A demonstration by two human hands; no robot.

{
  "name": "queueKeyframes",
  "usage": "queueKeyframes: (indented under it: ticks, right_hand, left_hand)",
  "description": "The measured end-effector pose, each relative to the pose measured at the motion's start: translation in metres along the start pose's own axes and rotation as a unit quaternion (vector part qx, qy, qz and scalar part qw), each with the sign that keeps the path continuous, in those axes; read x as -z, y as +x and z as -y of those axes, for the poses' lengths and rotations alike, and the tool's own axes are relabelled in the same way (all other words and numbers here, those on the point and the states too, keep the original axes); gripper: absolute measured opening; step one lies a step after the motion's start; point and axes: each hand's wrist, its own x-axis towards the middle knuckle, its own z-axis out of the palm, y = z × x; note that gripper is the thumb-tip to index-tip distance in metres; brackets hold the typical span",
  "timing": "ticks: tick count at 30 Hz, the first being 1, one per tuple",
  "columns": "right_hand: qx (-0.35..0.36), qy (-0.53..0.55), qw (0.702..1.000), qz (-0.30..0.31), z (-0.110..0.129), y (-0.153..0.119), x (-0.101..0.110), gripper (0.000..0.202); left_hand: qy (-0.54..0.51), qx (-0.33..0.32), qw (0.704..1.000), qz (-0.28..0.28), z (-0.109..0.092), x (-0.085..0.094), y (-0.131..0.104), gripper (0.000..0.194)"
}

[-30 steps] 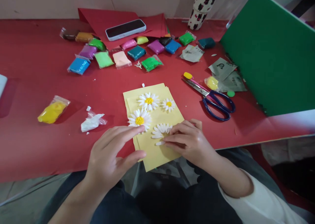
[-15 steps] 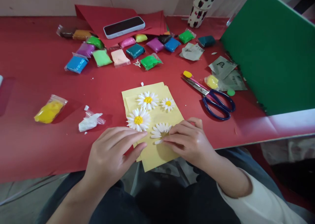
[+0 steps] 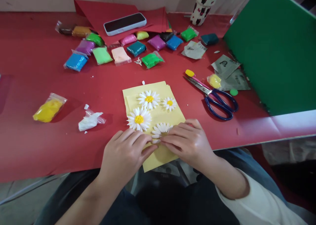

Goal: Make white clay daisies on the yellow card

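Both hands met on the matte yellow card (image 3: 158,111): the left hand (image 3: 125,154), moved in from nine o'clock since earlier, and the right hand (image 3: 187,142) pinched narrowly at the half-made clay daisy (image 3: 161,129), soft white petals fanned.

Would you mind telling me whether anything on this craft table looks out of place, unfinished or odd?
The yellow card overhangs the table edge toward the lap. Its fourth daisy has only a partial fan of petals and no yellow centre, under the left hand and right hand. White crumbs lie loose among the clay packets.
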Motion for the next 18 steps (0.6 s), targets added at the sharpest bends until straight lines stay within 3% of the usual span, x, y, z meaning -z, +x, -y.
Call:
queueKeyframes:
  ticks: [18]
  right_hand:
    - [0.0, -0.002, 1.0, 0.012, -0.0023, -0.001, -0.0023, 0.014]
  left_hand:
    - [0.031, 0.006, 1.0, 0.0, -0.0049, 0.0013, 0.0009, 0.021]
